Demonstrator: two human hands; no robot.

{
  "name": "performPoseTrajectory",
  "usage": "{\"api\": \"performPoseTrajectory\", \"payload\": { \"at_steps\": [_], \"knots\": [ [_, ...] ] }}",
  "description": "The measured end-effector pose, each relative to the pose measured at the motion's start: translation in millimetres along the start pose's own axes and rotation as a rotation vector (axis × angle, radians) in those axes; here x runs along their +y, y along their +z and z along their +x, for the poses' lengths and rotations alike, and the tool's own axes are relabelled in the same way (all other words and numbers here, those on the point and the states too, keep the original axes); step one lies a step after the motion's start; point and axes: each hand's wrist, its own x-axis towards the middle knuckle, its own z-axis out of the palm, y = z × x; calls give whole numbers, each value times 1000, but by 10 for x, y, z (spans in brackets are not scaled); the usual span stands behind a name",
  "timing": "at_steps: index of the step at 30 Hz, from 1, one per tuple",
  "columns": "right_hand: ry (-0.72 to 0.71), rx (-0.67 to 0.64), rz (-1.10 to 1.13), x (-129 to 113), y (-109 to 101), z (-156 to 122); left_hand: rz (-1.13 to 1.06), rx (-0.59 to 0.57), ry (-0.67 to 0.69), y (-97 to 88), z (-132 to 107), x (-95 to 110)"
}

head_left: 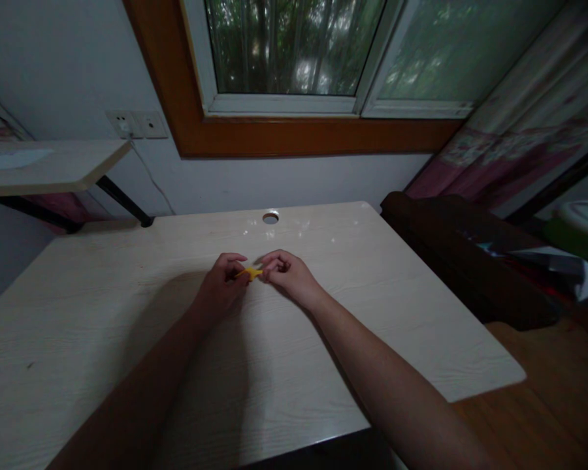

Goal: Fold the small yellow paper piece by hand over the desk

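left hand [221, 282] fingers curled, pinching 1 end of small yellow piece [251, 272] | right hand [287, 273] fingers curled, pinching other end | yellow piece held between the 2 hands just above desk [102, 307], mid-desk | cable hole [270, 217] behind hands | shelf [49, 166] far left | window [298, 52] above

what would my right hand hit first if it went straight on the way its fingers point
The right hand points at the small yellow piece it pinches, then the left hand just beyond, likely.
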Motion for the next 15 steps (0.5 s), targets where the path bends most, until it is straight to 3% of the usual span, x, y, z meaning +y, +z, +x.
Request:
{"api": "performPoseTrajectory", "payload": {
  "at_steps": [15],
  "knots": [
    [-6, -61, 105, -17, -76, 4, -56, 9, -29, 16, 7, -14]
  ]
}}
